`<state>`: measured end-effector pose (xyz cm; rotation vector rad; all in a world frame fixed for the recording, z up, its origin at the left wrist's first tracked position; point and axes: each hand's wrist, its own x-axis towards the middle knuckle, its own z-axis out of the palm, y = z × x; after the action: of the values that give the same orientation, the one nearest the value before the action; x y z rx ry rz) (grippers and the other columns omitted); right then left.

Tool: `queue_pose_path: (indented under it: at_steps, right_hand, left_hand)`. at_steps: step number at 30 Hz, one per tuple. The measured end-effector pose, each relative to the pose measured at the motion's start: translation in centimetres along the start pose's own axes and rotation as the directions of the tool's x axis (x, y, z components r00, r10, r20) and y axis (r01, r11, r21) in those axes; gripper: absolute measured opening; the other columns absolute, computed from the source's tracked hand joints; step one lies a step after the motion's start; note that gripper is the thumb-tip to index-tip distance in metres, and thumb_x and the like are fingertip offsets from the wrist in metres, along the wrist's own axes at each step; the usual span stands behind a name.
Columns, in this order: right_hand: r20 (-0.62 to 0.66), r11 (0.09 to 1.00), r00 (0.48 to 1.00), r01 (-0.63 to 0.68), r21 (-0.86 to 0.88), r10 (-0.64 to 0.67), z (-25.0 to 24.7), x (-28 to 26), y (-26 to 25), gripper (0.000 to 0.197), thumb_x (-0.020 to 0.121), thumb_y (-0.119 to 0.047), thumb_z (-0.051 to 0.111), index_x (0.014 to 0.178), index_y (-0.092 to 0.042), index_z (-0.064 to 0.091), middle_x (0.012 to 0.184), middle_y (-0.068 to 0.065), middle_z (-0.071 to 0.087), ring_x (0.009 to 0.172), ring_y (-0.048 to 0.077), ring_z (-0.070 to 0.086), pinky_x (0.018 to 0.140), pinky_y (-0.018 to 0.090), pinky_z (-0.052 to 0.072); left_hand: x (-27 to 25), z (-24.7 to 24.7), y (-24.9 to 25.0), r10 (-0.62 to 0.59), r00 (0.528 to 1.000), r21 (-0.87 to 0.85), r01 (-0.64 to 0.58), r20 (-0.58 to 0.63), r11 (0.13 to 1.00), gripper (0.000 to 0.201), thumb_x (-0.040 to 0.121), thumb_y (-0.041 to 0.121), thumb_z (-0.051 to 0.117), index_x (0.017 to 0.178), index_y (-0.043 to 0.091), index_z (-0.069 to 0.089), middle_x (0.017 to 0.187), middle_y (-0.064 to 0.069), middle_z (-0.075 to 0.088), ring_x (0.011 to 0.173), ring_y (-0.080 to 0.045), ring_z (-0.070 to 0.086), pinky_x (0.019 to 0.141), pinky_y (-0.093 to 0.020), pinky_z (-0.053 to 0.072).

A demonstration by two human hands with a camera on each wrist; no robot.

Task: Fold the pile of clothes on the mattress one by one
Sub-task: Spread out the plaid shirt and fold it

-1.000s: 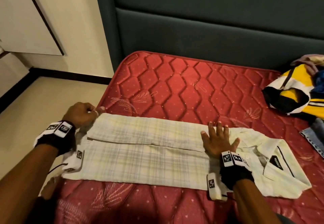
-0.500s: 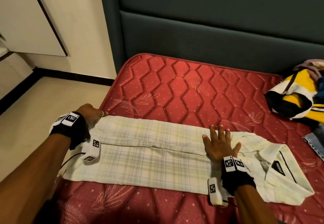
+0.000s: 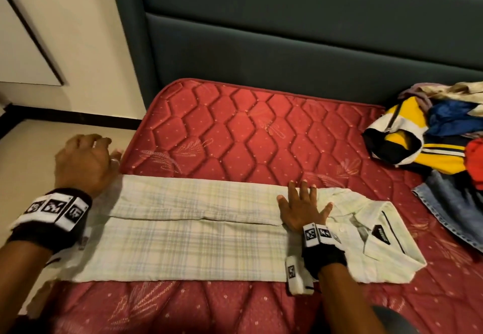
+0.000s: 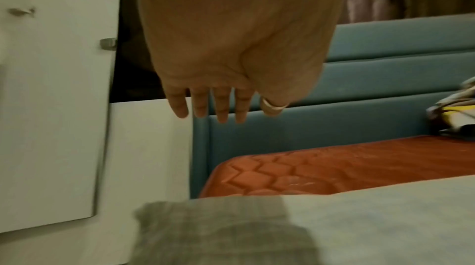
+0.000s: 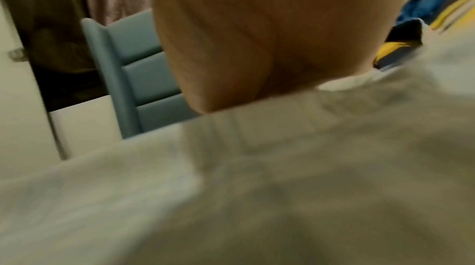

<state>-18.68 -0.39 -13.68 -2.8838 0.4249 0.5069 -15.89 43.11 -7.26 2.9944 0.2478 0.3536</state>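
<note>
Right hand (image 3: 302, 209) flat on plaid shirt (image 3: 183, 232).

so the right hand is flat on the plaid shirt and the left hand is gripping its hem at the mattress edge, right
Not quite. The right hand does lie flat on the plaid shirt, but the left hand grips nothing: the left wrist view shows its fingers straight and hanging free above the shirt, off the mattress edge.
</note>
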Motion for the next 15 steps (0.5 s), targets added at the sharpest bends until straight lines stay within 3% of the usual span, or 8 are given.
queue_pose_path:
  at_steps: [2, 4, 5, 7, 8, 9, 12, 15]
  right_hand:
    - [-0.086, 0.998, 0.996, 0.03, -0.052, -0.034, -0.4, -1.6, -1.8, 0.068, 0.101, -0.057, 0.011, 0.16, -0.023, 0.004, 0.167, 0.004, -0.01, 0.152, 0.033, -0.014, 0.112, 0.073, -0.006]
    - [-0.121, 0.977, 0.971, 0.196, -0.088, -0.206, -0.1, -4.2, -5.0, 0.08, 0.09, -0.056, -0.007, 0.16, -0.02, 0.006, 0.167, 0.004, -0.009, 0.152, 0.036, -0.01, 0.109, 0.074, -0.009]
    - [-0.093, 0.953, 0.949, 0.293, -0.082, -0.3, 0.6, -5.6, -6.6, 0.083, 0.085, -0.054, -0.011, 0.16, -0.022, 0.007, 0.167, 0.003, -0.008, 0.152, 0.035, -0.01, 0.109, 0.074, -0.011]
    - [-0.021, 0.918, 0.918, 0.396, -0.027, -0.397, 2.6, -7.1, -9.3, 0.07, 0.095, -0.054, -0.002, 0.159, -0.028, 0.007, 0.167, -0.001, -0.008, 0.152, 0.032, -0.013, 0.112, 0.07, -0.013]
    - [0.009, 0.918, 0.918, 0.397, 0.0, -0.397, 3.5, -7.3, -9.6, 0.063, 0.1, -0.055, 0.006, 0.159, -0.032, 0.006, 0.167, -0.002, -0.009, 0.152, 0.031, -0.014, 0.113, 0.067, -0.015]
    - [0.032, 0.924, 0.924, 0.381, 0.013, -0.382, 4.0, -7.1, -9.6, 0.06, 0.102, -0.057, 0.011, 0.158, -0.036, 0.005, 0.167, -0.004, -0.011, 0.152, 0.03, -0.016, 0.114, 0.064, -0.016]
    - [0.044, 0.953, 0.953, 0.302, -0.025, -0.3, 4.2, -5.2, -6.6, 0.06, 0.1, -0.062, 0.01, 0.157, -0.043, 0.0, 0.165, -0.008, -0.016, 0.152, 0.028, -0.019, 0.117, 0.056, -0.016]
    - [0.018, 0.99, 0.99, 0.14, -0.02, -0.14, 2.9, -3.0, -2.4, 0.059, 0.1, -0.062, 0.012, 0.156, -0.046, -0.001, 0.164, -0.009, -0.018, 0.151, 0.026, -0.02, 0.114, 0.061, -0.017]
  left_hand:
    - [-2.2, -0.6, 2.9, 0.338, 0.932, -0.044, -0.335, 0.129, 0.941, 0.059, 0.093, 0.049, 0.037, 0.131, 0.008, 0.058, 0.132, -0.022, 0.057, 0.118, -0.044, 0.053, 0.087, -0.059, 0.05]
    - [-4.4, 0.5, 7.1, 0.521, 0.772, -0.118, -0.517, 0.364, 0.848, 0.073, 0.095, 0.06, 0.015, 0.147, 0.019, 0.045, 0.154, -0.015, 0.041, 0.138, -0.04, 0.042, 0.103, -0.061, 0.041]
    - [-5.5, 1.2, 9.3, 0.539, 0.692, -0.13, -0.552, 0.48, 0.824, 0.077, 0.091, 0.063, 0.005, 0.156, 0.029, 0.028, 0.165, -0.009, 0.02, 0.148, -0.036, 0.025, 0.112, -0.061, 0.03]
    - [-7.4, 3.5, 11.3, 0.449, 0.612, -0.113, -0.507, 0.651, 0.855, 0.067, 0.089, 0.063, -0.005, 0.154, 0.047, -0.008, 0.162, 0.008, -0.021, 0.152, -0.026, -0.012, 0.119, -0.059, 0.004]
    - [-8.0, 4.3, 11.8, 0.374, 0.573, -0.096, -0.455, 0.729, 0.885, 0.059, 0.094, 0.062, -0.002, 0.15, 0.051, -0.016, 0.158, 0.013, -0.03, 0.15, -0.022, -0.023, 0.119, -0.059, -0.004]
    - [-8.3, 4.7, 11.6, 0.311, 0.564, -0.076, -0.4, 0.765, 0.913, 0.054, 0.099, 0.059, 0.002, 0.148, 0.053, -0.02, 0.156, 0.015, -0.034, 0.148, -0.021, -0.028, 0.118, -0.06, -0.008]
    - [-7.3, 5.1, 7.6, 0.14, 0.607, 0.028, -0.259, 0.782, 0.965, 0.055, 0.102, 0.055, 0.009, 0.147, 0.054, -0.022, 0.153, 0.017, -0.039, 0.147, -0.024, -0.03, 0.114, -0.066, -0.009]
    - [-6.4, 4.7, 2.9, -0.012, 0.655, 0.148, -0.153, 0.755, 0.977, 0.06, 0.098, 0.062, 0.009, 0.146, 0.052, -0.026, 0.146, 0.015, -0.045, 0.146, -0.024, -0.032, 0.113, -0.069, -0.007]
